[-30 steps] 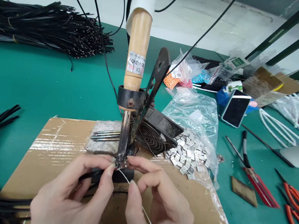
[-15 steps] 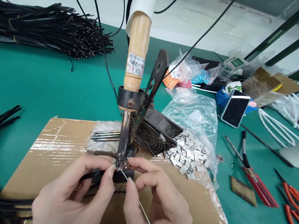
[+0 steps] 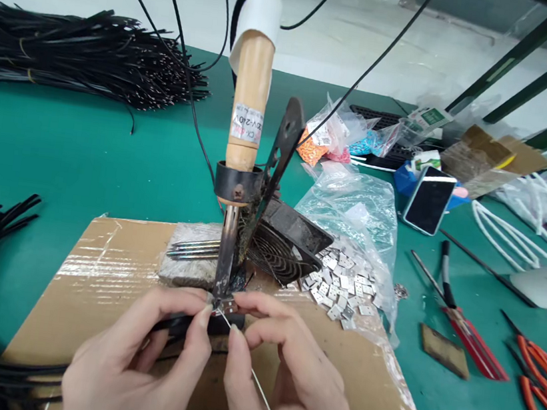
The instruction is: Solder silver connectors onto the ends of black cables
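An upright soldering iron (image 3: 249, 104) with a wooden handle is clamped in a black metal stand (image 3: 280, 152), its tip pointing down. Just left of the tip, my left hand (image 3: 146, 353) pinches the end of a black cable (image 3: 174, 323) between thumb and fingertips. My right hand (image 3: 295, 369) is closed on a thin silvery solder wire (image 3: 261, 392), whose end meets the work under the tip. A small metal plate (image 3: 227, 305) lies at the tip, by the right index finger. Fingers hide much of the joint. Below it sits a black bar (image 3: 232, 323).
Brown cardboard (image 3: 107, 277) covers the green table. Behind the hands are a black fan (image 3: 289, 241) and a heap of small metal plates (image 3: 343, 285). Black cable bundles (image 3: 86, 56) lie left; a red-handled tool (image 3: 474, 342), orange-handled pliers (image 3: 541, 375) and phone (image 3: 429, 200) lie right.
The view has shifted very slightly. Both hands stay at the iron's tip with nearly the same grip; the solder wire's lower end has moved slightly left.
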The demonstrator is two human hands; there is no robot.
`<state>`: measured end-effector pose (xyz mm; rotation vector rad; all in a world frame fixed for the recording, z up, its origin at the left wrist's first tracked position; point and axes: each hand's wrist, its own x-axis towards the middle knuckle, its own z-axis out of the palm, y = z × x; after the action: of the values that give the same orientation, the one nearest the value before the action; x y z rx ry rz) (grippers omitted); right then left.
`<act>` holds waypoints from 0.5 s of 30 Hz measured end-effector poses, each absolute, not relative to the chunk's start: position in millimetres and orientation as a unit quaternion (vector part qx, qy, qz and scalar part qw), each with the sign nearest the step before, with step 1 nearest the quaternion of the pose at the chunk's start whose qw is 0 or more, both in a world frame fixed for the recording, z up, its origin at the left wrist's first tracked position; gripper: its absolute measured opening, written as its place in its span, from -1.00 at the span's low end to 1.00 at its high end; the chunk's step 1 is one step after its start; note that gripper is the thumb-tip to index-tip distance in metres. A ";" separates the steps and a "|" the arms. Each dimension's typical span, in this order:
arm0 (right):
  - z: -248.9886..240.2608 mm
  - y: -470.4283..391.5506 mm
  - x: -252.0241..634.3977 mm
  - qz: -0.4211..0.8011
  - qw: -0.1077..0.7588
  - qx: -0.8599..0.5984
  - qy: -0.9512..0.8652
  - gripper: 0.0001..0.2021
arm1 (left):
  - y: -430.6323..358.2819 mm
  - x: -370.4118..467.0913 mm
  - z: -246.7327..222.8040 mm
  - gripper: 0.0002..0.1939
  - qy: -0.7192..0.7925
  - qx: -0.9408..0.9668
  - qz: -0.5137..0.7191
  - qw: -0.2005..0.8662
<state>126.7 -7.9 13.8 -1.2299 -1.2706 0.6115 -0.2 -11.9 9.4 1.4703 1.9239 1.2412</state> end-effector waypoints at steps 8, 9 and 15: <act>14.3 -7.0 128.2 0.219 0.591 -0.522 -0.575 -0.82 | -15.4 -1.3 11.1 -0.95 0.684 0.550 0.440 0.189; 14.2 -6.9 128.0 0.217 0.591 -0.520 -0.577 -0.82 | -15.9 -2.1 10.8 -0.96 0.678 0.556 0.443 0.185; 11.6 -6.8 127.4 0.244 0.580 -0.525 -0.572 -0.84 | -12.6 -2.9 9.0 -0.95 0.676 0.579 0.422 0.173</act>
<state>127.4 -6.8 11.6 -1.2282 -1.3379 0.5709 -2.9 -12.6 9.0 1.6434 1.9174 1.1970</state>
